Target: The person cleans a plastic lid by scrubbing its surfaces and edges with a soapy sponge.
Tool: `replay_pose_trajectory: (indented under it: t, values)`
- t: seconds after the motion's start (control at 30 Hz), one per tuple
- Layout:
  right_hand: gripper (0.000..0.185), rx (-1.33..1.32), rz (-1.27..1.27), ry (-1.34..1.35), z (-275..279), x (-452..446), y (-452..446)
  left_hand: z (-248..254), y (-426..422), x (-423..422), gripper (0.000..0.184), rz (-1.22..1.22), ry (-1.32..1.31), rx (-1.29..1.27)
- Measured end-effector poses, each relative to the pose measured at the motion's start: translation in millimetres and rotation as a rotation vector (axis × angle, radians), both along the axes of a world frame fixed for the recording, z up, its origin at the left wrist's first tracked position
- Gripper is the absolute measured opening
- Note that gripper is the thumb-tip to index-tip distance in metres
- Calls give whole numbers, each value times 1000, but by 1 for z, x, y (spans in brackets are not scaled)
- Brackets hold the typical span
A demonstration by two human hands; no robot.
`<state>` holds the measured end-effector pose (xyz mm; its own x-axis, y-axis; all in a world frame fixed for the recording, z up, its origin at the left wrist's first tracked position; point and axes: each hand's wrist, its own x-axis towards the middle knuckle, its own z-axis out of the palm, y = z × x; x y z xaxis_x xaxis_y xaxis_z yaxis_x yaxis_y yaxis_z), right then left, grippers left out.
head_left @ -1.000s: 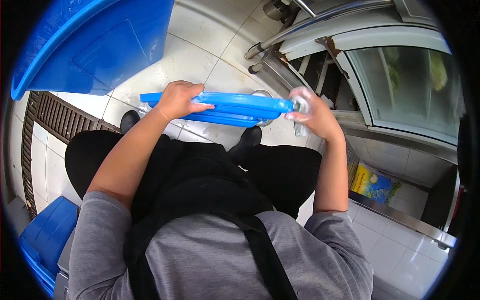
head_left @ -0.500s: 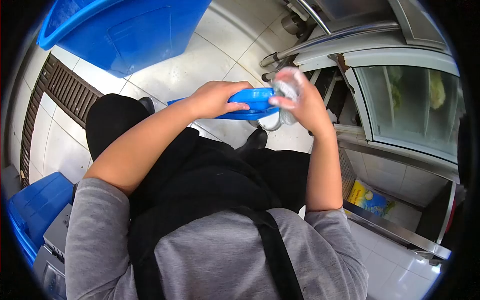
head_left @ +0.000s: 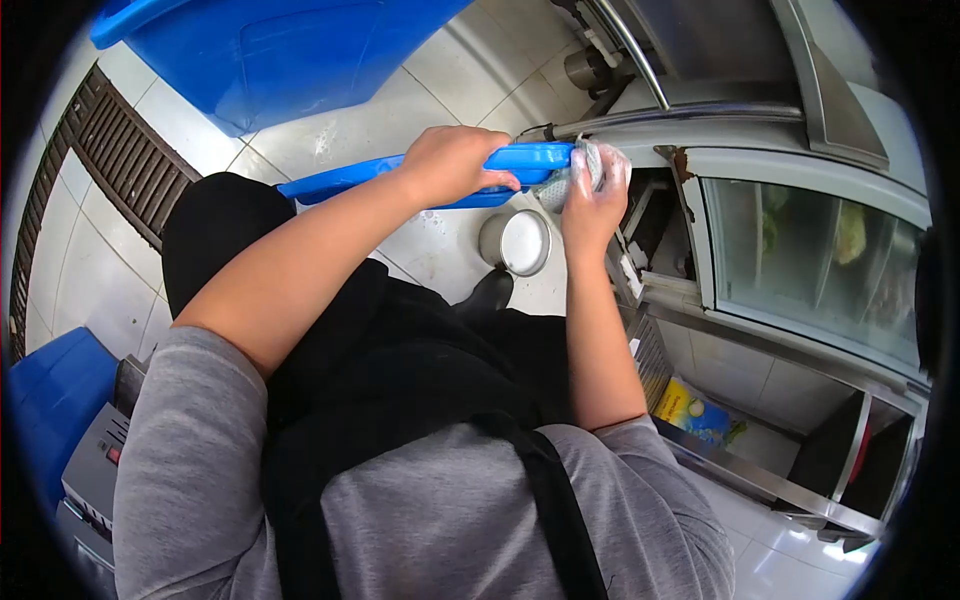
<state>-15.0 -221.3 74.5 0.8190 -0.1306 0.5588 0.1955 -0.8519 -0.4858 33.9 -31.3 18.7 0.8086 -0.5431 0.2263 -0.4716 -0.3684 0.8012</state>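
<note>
My left hand is wrapped around a blue plastic lid, which I see nearly edge-on above my lap. My thumb lies along its near side. At the lid's right end, my right hand is closed around a pale grey-green mesh scrubbing cloth, pressed against the rim. White suds coat the fingers of that hand. On the floor below the lid stands a round metal pot holding whitish, foamy liquid.
A large blue bin stands at upper left, near a brown floor drain grate. At right is a glass-fronted cabinet above a metal frame with a yellow-and-blue packet. Another blue container and a grey appliance sit at lower left.
The lid has risen and tilted, showing more of its left part. My right hand has brought the cloth onto the lid's right end. The pot is now fully visible.
</note>
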Motion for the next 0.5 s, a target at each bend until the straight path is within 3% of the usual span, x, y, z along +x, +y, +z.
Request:
replay_pose_trajectory:
  t: [0.2,0.27,0.3,0.33,0.43,0.5]
  values:
    - [16,172,-129,2,-5,9,20,-4,-7,4,48,100,-3,-27]
    - [17,-188,-29,-81,-4,12,28,-10,-11,6,49,129,-20,-74]
    - [22,-552,75,-149,-8,8,31,-13,-13,8,49,153,-53,-109]
    - [24,-622,241,-108,-18,1,37,-15,-14,9,50,174,-87,-144]
    - [17,-460,378,-116,-7,14,34,-9,-13,8,44,149,-63,-63]
    - [12,-159,20,-89,-2,17,28,2,-8,7,40,124,-9,-33]
